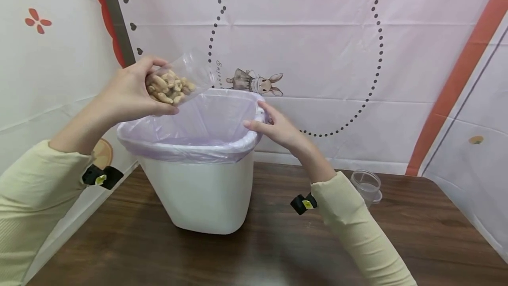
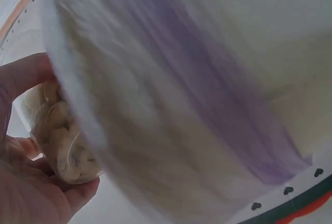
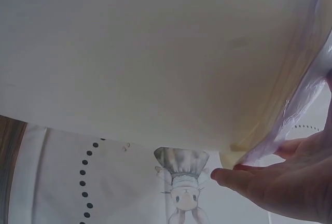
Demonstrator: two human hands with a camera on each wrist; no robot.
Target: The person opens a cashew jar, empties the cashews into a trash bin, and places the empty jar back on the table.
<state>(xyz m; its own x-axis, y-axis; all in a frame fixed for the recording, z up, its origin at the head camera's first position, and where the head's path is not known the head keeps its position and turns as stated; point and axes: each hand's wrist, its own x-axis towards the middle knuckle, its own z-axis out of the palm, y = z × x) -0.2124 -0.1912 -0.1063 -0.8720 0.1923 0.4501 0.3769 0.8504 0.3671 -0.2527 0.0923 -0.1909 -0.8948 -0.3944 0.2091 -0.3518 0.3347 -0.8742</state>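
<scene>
My left hand (image 1: 132,92) grips a clear plastic bag of cashew-like nuts (image 1: 168,86), tilted above the left part of a white trash bin (image 1: 202,193). In the left wrist view the fingers and thumb curl round the nuts (image 2: 65,141), partly hidden by the bin's rim. A thin lilac bin liner (image 1: 186,151) lines the bin and folds over its rim. My right hand (image 1: 279,129) pinches the lined rim at the right side, thumb on the inner side. In the right wrist view its fingers touch the liner's folded edge (image 3: 275,143). The bottom of the bin is hidden.
A small clear plastic cup (image 1: 366,186) stands at the right on the dark wooden table (image 1: 301,250), partly behind the right sleeve. A printed cloth (image 1: 317,56) with a rabbit picture hangs close behind the bin.
</scene>
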